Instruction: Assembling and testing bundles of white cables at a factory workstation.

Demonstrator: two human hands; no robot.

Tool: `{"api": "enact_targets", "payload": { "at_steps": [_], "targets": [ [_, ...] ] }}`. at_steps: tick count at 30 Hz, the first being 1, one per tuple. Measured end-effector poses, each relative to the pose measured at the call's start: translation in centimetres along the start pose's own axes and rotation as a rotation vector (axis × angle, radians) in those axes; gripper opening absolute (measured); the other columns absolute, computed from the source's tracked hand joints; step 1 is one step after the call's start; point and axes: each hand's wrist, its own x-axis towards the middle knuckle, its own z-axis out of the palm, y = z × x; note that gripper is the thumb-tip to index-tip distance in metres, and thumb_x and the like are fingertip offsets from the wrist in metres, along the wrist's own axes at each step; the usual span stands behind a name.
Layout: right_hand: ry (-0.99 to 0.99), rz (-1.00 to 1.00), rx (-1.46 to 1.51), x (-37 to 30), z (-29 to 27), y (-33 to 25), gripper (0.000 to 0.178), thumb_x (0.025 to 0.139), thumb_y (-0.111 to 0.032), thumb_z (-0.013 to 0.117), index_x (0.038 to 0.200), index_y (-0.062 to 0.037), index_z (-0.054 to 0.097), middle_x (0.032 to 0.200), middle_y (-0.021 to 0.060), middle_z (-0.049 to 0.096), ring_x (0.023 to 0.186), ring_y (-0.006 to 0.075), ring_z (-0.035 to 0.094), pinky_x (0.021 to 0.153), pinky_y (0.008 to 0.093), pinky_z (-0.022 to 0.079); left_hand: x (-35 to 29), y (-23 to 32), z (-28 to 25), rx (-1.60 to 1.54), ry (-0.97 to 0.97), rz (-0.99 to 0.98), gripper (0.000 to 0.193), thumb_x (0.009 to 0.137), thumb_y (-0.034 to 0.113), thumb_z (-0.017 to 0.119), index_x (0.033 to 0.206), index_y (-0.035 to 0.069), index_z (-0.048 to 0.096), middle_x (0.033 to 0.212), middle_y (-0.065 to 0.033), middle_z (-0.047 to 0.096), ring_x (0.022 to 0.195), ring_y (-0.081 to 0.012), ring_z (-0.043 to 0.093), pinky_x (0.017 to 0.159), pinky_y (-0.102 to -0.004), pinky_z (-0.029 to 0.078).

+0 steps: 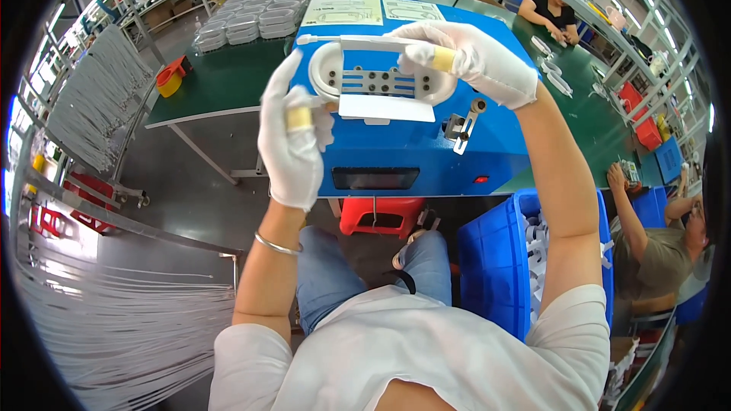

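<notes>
White cable [369,42] spans the far side of the oval guide [326,68] on the blue machine [411,151], fingers of the right hand [478,62] gripping it; the left hand's [293,141] grip is unclear. Work looks unfinished.

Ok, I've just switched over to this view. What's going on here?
A person in white gloves is working over a blue machine. Their right hand appears to grip a slim white strip that spans the back of a fixture with curved white ends. The left hand is beside the fixture, its index finger close to the strip's left end; contact is unclear. To the right of the person's legs, a blue crate holds white parts.
</notes>
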Motion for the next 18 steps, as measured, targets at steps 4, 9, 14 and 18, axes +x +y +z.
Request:
{"api": "enact_targets", "payload": {
  "at_steps": [4, 9, 14, 18],
  "targets": [
    [0.003, -0.043, -0.278, 0.0, 0.3, -0.4, 0.038, 0.087, -0.025, 0.064, 0.119, -0.0044, 0.059, 0.098, 0.0074, 0.063, 0.091, 0.0156, 0.059, 0.082, 0.0263, 0.047, -4.7, -2.0, 0.4, -0.197, 0.066, -0.382, 0.043, 0.095, 0.039, 0.052, 0.112, -0.001, 0.052, 0.080, -0.0108, 0.064, 0.055, -0.0106, 0.056, 0.048, -0.0202, 0.043],
    [-0.003, -0.055, -0.444, 0.1, 0.8, -1.3, 0.025, 0.091, -0.011, 0.052, 0.112, -0.0024, 0.062, 0.089, 0.0137, 0.065, 0.076, 0.0202, 0.062, 0.069, 0.0282, 0.051, -4.3, -2.3, 3.2, -0.663, -0.261, -0.489, 0.070, 0.086, 0.050, 0.060, 0.127, -0.003, 0.042, 0.099, -0.0173, 0.063, 0.061, -0.0174, 0.059, 0.051, -0.0275, 0.047],
    [-0.051, -0.560, -0.576, -3.1, -3.7, -3.7, 0.026, 0.069, -0.004, 0.065, 0.093, -0.0017, 0.058, 0.085, 0.0067, 0.059, 0.080, 0.0133, 0.058, 0.068, 0.0235, 0.048, -3.4, 4.5, 3.9, -0.513, -0.341, -0.219, 0.104, 0.065, 0.046, 0.083, 0.138, -0.006, 0.030, 0.124, -0.0198, 0.053, 0.066, -0.0180, 0.060, 0.052, -0.0250, 0.047],
    [0.261, 0.105, 0.179, -11.5, -9.3, 0.1, 0.018, 0.087, -0.013, 0.058, 0.098, -0.0006, 0.064, 0.068, 0.0024, 0.058, 0.047, 0.0062, 0.046, 0.042, 0.0202, 0.034, -4.0, 4.6, 2.8, -0.092, -0.603, -0.300, 0.118, 0.057, 0.060, 0.079, 0.142, -0.004, 0.027, 0.134, -0.0235, 0.045, 0.069, -0.0144, 0.057, 0.063, -0.0239, 0.048]
  ]
}}
